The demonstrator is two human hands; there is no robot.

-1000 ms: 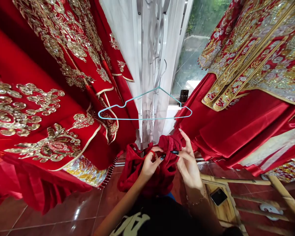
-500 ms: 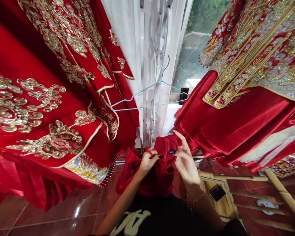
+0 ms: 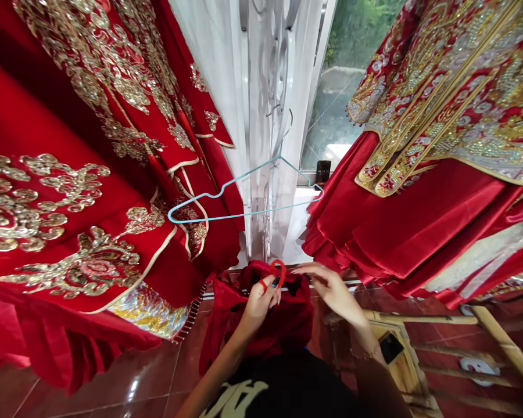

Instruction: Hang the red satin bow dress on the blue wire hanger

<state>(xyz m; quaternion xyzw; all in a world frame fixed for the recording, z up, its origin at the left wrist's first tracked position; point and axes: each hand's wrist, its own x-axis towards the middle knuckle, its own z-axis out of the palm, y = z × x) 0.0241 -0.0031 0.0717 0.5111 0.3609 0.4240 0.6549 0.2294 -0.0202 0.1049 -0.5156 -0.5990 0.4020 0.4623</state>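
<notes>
A dark red garment point(image 3: 283, 319) lies gathered in front of my body, its folds hanging over my lap. My left hand point(image 3: 261, 299) pinches a bright red loop of strap point(image 3: 280, 270) that stands up above the cloth. At the garment's right edge is my right hand point(image 3: 331, 287), fingers stretched out toward the left; whether the fingertips touch the cloth I cannot tell. Above both hands a light blue wire hanger point(image 3: 244, 217) hangs with no clothing on it.
Red gowns with gold sequins point(image 3: 100, 261) hang at left, and a beaded red gown point(image 3: 418, 203) at right. A phone point(image 3: 323, 172) stands by the window. Lower right, a bamboo chair point(image 3: 422, 318) has another phone point(image 3: 391, 346) on its wooden seat.
My right hand has let go of the gathered cloth and moved slightly down and right. The garment has dropped looser, and the red loop now shows in my left hand. The hanger has swung.
</notes>
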